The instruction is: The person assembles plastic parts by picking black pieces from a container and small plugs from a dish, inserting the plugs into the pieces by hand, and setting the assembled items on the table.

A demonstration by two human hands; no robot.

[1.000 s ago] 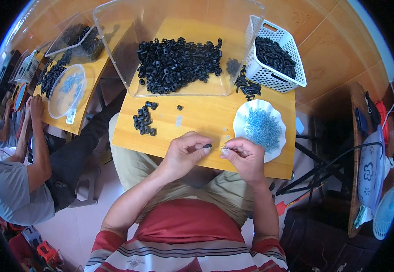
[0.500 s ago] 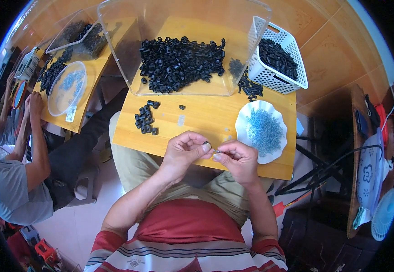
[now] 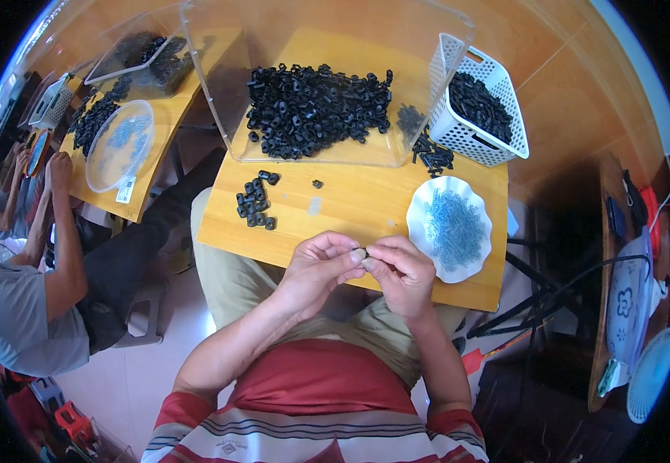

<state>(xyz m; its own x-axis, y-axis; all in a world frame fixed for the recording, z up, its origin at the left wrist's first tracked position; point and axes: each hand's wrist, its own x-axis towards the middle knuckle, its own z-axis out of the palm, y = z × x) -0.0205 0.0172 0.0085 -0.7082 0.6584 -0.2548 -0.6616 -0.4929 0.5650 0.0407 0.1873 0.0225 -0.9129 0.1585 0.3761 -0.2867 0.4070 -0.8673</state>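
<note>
On my feed, left hand (image 3: 321,270) and right hand (image 3: 403,274) pinch tight together over the wooden table's (image 3: 366,204) six-o'clock edge, on a small dark piece (image 3: 366,255); fingertips hide its shape from me. At eleven, a clear plastic bin (image 3: 319,161) is cropped above; between two and three, a scalloped white dish (image 3: 418,233) holds bluish translucent bits (image 3: 455,231), individually indistinct.

Between my left hand (image 3: 315,272) and right hand (image 3: 404,274), my own fingertips hide nearly all of a small dark piece (image 3: 365,253) (I can't tell its shape). The blue bits (image 3: 457,231) are too tiny to make out singly. The upper picture edge crops the clear bin (image 3: 319,161).
</note>
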